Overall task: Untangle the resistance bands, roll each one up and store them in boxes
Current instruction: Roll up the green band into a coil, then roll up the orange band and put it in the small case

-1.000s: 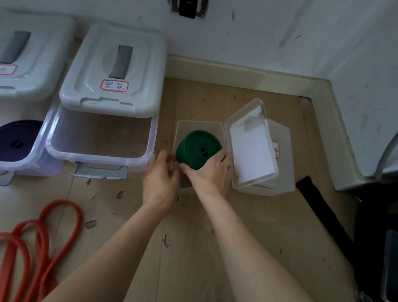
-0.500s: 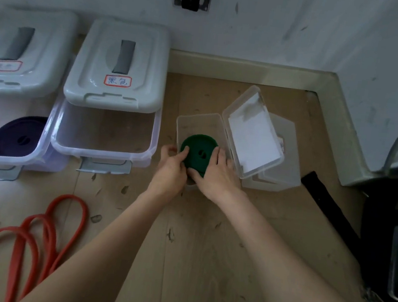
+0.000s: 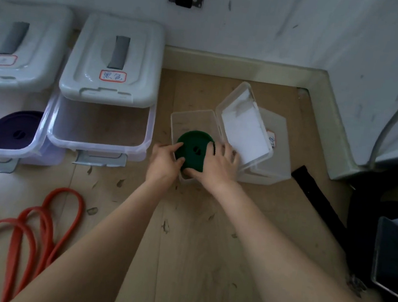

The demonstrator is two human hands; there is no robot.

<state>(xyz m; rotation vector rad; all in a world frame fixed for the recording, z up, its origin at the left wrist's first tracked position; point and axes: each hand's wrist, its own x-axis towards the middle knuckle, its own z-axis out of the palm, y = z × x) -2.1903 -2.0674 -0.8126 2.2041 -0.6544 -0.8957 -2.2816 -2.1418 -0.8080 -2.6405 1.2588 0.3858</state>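
both hands [image 3: 166,162] [image 3: 216,164] around green rolled band [image 3: 194,149] inside clear box [image 3: 189,117]

Plastic boxes, rubbery bands and a scuffed wood floor.

The floor [image 3: 186,262] looks like pale matt wood planks, flecked with small dark scraps. The small box [image 3: 184,121] is clear, thin plastic with a faint sheen, and its open lid [image 3: 243,126] is lined with what looks like white paper. The two big bins [image 3: 99,138] have translucent, smooth plastic walls and opaque grey-white lids [image 3: 110,64] bearing paper labels. The green rolled band [image 3: 193,147] is matt and rubber-like, as are the purple roll [image 3: 14,132] and the orange band [image 3: 33,226]. The wall [image 3: 308,26] is white, matt and marked.
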